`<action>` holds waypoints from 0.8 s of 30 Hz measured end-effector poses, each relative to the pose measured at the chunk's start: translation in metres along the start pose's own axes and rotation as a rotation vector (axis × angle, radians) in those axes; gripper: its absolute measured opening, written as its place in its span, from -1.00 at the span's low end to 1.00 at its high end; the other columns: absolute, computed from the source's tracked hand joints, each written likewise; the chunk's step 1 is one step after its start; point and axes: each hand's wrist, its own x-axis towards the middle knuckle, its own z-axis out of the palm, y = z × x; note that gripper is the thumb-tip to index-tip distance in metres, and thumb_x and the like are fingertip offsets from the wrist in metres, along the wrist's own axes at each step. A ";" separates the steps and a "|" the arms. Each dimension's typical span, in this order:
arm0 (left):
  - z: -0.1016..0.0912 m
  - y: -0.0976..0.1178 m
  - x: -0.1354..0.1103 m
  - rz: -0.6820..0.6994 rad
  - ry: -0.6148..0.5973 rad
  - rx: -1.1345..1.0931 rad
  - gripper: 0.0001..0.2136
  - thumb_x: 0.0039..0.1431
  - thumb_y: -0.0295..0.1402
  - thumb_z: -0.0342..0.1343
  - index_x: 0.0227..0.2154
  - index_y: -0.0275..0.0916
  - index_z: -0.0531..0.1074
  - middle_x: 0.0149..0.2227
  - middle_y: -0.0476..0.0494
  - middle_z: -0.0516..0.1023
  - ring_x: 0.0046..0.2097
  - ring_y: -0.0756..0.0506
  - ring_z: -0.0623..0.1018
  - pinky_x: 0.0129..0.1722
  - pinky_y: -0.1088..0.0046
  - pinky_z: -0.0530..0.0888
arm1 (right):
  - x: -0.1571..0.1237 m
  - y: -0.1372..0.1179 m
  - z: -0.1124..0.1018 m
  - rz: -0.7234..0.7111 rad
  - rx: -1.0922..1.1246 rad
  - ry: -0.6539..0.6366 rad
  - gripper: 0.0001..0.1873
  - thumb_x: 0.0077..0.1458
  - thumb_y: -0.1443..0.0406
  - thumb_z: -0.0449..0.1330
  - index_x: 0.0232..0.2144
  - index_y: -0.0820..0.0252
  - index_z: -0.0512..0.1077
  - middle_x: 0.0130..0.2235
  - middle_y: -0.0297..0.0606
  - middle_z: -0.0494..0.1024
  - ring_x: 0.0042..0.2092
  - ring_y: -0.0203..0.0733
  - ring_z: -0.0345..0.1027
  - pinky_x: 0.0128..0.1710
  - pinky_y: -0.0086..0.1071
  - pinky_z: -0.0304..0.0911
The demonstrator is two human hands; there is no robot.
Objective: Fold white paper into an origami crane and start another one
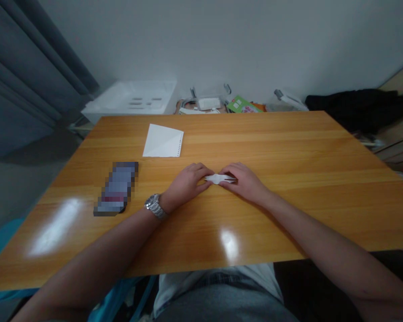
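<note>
Pinches the folded white paper directly between left hand and right hand, gripping an end in each, with its long axis crosswise.

The paper is small, white and folded into a narrow, pointed strip. It stretches sideways between the left hand and the right hand, an end pinched in each. Its middle bulges slightly; toward the right end its layers part around a thin dark slit. Whether it touches the tabletop beneath cannot be told.
</note>
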 end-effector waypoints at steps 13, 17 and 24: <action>0.000 0.011 0.001 -0.142 0.103 -0.358 -0.83 0.34 -0.26 0.14 -0.15 -0.21 0.55 -0.17 -0.08 0.64 -0.15 -0.05 0.61 -0.13 0.44 0.53 | -0.003 -0.011 -0.001 0.247 0.383 -0.005 -0.72 0.17 0.08 0.30 -0.19 0.13 0.53 -0.23 -0.26 0.64 -0.23 -0.14 0.48 -0.23 -0.31 0.33; 0.001 0.017 0.001 -0.187 0.133 -0.423 -0.80 0.33 -0.25 0.16 -0.11 -0.22 0.55 -0.14 -0.11 0.66 -0.16 -0.05 0.63 -0.13 0.45 0.57 | -0.003 -0.012 0.000 0.269 0.474 0.004 -0.69 0.20 0.03 0.25 -0.25 0.14 0.54 -0.27 -0.25 0.63 -0.27 -0.15 0.46 -0.25 -0.31 0.32; 0.000 0.024 0.003 -0.247 0.197 -0.523 -0.80 0.30 -0.25 0.19 -0.16 -0.26 0.57 -0.19 -0.13 0.68 -0.19 -0.05 0.64 -0.13 0.45 0.58 | -0.003 -0.012 0.004 0.323 0.621 0.010 -0.68 0.19 0.03 0.26 -0.29 0.18 0.52 -0.31 -0.25 0.60 -0.30 -0.18 0.43 -0.28 -0.34 0.31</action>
